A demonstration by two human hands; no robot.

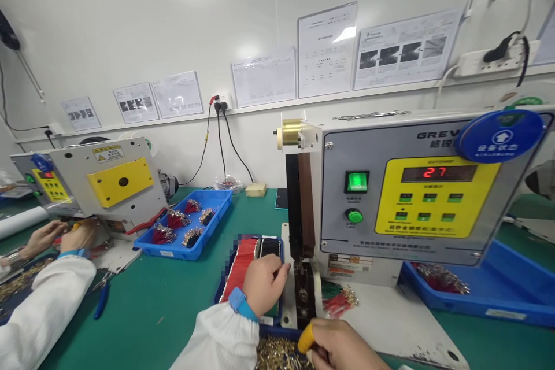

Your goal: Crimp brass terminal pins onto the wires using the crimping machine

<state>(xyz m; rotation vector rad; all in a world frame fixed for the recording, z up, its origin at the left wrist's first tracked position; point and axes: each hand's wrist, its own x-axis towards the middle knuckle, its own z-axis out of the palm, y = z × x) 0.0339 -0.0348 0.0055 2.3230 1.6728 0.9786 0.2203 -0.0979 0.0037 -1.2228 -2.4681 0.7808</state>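
2 machines [359, 231], 2 wearer's hands [265, 284], 2 co-worker's hands [78, 237]; 1 blue tray [182, 255] holding 5 wire bundles [177, 219]

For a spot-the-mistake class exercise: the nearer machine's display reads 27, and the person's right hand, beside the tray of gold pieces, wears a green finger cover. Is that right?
Not quite. The head view shows a yellow finger cover, not green, on the right hand, beside the tray of gold pieces; the display does read 27.

Single head-worn view, facing forward and down, close over green bench [151, 300]
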